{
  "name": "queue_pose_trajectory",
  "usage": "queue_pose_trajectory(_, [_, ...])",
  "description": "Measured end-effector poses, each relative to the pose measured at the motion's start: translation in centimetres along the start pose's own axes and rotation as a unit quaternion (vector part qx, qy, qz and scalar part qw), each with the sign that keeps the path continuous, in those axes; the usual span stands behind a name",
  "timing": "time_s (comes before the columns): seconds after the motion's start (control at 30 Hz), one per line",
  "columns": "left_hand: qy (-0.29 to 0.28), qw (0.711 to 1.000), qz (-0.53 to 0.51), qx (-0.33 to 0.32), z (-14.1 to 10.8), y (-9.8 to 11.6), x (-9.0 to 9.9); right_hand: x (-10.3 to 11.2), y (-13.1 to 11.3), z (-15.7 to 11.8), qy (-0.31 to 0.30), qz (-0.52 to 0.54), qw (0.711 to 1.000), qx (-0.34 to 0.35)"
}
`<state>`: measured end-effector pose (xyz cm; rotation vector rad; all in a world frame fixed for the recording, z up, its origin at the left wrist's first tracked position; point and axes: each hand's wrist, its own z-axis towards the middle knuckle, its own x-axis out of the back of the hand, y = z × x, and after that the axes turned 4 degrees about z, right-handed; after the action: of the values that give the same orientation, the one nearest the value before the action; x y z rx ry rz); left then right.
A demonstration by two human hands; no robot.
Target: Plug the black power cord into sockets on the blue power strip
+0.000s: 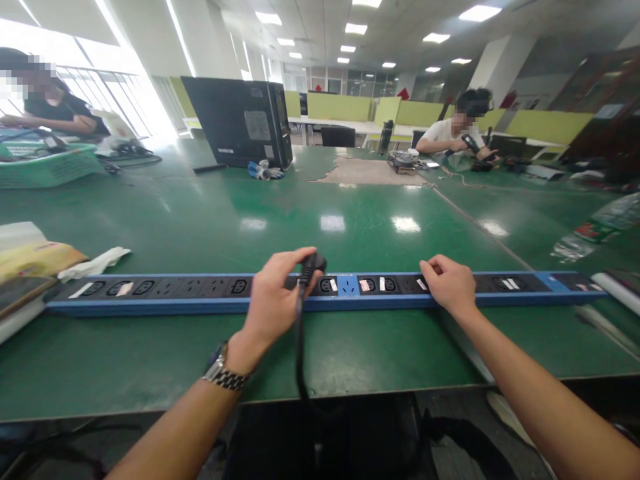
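Observation:
A long blue and black power strip [320, 303] lies across the green table, with rows of sockets and several small white labels. My left hand [275, 293] is closed around a black plug [313, 265], held just over the strip left of its blue socket [349, 286]. From the plug a black cable [299, 347] hangs down past the table's front edge. My right hand [450, 283] is at the strip's right part, fingers curled in against its top; whether something small is between them is hidden.
A black computer case [240, 123] stands at the back, gloves [265, 171] beside it. A green basket [50, 167] is at the left, a plastic bottle [600, 227] at the right. Two people sit across the table. A yellow bag [40, 260] lies near the strip's left end.

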<state>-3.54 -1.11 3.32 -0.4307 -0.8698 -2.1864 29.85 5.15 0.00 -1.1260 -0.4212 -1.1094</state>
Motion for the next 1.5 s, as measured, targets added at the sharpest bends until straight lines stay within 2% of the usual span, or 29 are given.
queue_pose_trajectory(0.1, [-0.107, 0.994, 0.013, -0.014, 0.1, 1.5, -2.8, 0.1, -0.1, 0.0, -0.005, -0.006, 1.000, 0.001])
queue_pose_trajectory(0.2, [-0.131, 0.991, 0.035, 0.022, -0.4, 1.8, -4.8, 0.0, -0.1, -0.1, -0.008, -0.009, 1.000, 0.000])
queue_pose_trajectory(0.27, [-0.135, 0.989, 0.053, 0.022, -0.8, 1.8, -5.2, 0.0, -0.1, -0.1, -0.003, -0.008, 1.000, 0.002])
queue_pose_trajectory(0.43, [-0.172, 0.976, 0.128, -0.030, -0.9, 2.4, -5.0, 0.0, -0.2, -0.1, 0.005, -0.006, 1.000, 0.004])
queue_pose_trajectory(0.53, [-0.186, 0.972, 0.135, -0.045, -0.8, 2.2, -5.0, -0.1, -0.2, -0.1, 0.001, 0.002, 1.000, 0.004])
queue_pose_trajectory(0.63, [-0.172, 0.981, 0.088, -0.032, -1.0, 1.7, -5.1, -0.2, 0.1, 0.0, -0.006, 0.014, 1.000, -0.004])
queue_pose_trajectory(0.7, [-0.127, 0.991, 0.039, -0.019, -0.8, 1.8, -5.1, -0.1, 0.2, 0.3, -0.015, 0.044, 0.999, -0.008])
queue_pose_trajectory(0.77, [-0.056, 0.998, -0.007, -0.011, -0.1, 2.6, -5.2, 0.4, 0.0, 0.7, -0.041, 0.125, 0.991, -0.019])
queue_pose_trajectory(0.83, [-0.007, 0.999, -0.031, -0.010, 1.2, 4.1, -5.6, 1.4, -0.7, 1.3, -0.092, 0.244, 0.964, -0.053])
queue_pose_trajectory(0.87, [-0.005, 0.999, -0.029, -0.014, 1.9, 5.0, -6.1, 2.1, -1.3, 1.5, -0.120, 0.294, 0.945, -0.074])
queue_pose_trajectory(0.93, [-0.059, 0.998, -0.009, -0.024, 3.0, 6.7, -7.6, 3.6, -2.8, 2.0, -0.161, 0.342, 0.920, -0.102])
queue_pose_trajectory(1.03, [-0.151, 0.988, 0.018, -0.027, 3.3, 8.7, -10.6, 5.5, -4.5, 2.3, -0.182, 0.305, 0.930, -0.089])
queue_pose_trajectory(1.17, [-0.198, 0.979, 0.054, -0.003, 1.9, 9.5, -13.2, 5.9, -4.9, 1.9, -0.239, 0.195, 0.951, -0.035])
queue_pose_trajectory(1.27, [-0.221, 0.972, 0.073, -0.002, 1.5, 9.7, -13.5, 5.3, -4.6, 1.1, -0.289, 0.097, 0.952, 0.027])
queue_pose_trajectory(1.4, [-0.242, 0.967, 0.073, -0.002, 1.7, 9.6, -13.0, 4.9, -4.9, 0.3, -0.265, -0.037, 0.957, 0.109])
queue_pose_trajectory(1.5, [-0.246, 0.966, 0.076, -0.030, 1.6, 8.9, -12.1, 4.8, -5.6, 0.4, -0.266, -0.127, 0.947, 0.129])
